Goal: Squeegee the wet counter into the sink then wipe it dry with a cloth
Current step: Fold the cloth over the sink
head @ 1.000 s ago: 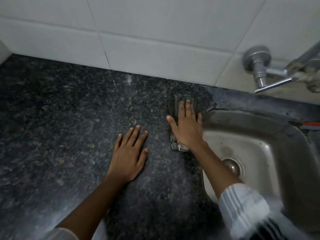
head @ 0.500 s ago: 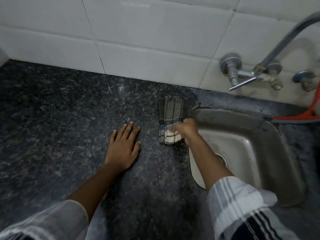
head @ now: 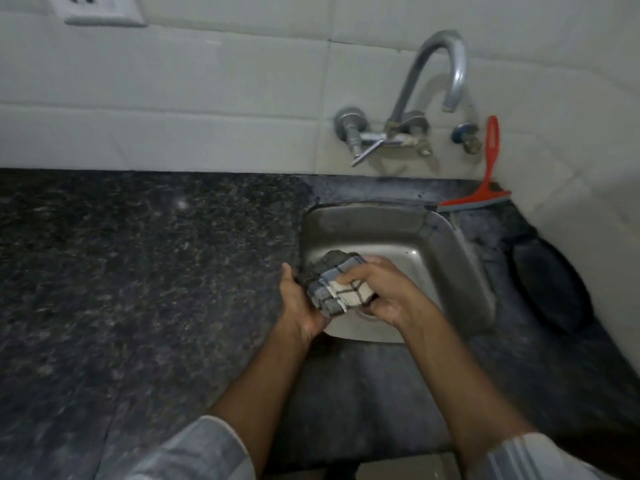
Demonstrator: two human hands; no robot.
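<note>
1. Cloth point(head: 341, 289): checked, grey and off-white, folded into a thick wad. Held between both hands above the left half of the sink point(head: 446, 244), clear of the worktop point(head: 145, 271). Its upper end looks dark and damp.

2. Left hand point(head: 298, 303): cupped under and against the left side of the cloth, palm turned toward it, thumb raised over the sink's left rim. Fingers are hidden behind the fabric.

3. Right hand point(head: 384, 292): closed over the cloth's right end, fingers curled across the pale top fold, thumb underneath. Gripping firmly.

4. Sink: stainless steel, set into the worktop toward its right end, back rim close to the wall. The drain is partly covered by the hands.

5. Worktop: dark speckled granite, running left from the sink; a faint sheen near the back edge. Whether it is wet or dry I cannot tell.

6. Squeegee point(head: 485, 188): red, blade resting on the worktop's back edge by the sink's back right corner, handle propped upright against the tiled wall.

7. Tap point(head: 433, 81): wall-mounted, curved metal spout above the sink's back rim, lever handle to its left.

8. Socket plate point(head: 104, 10): white, on the tiles at upper left.
</note>
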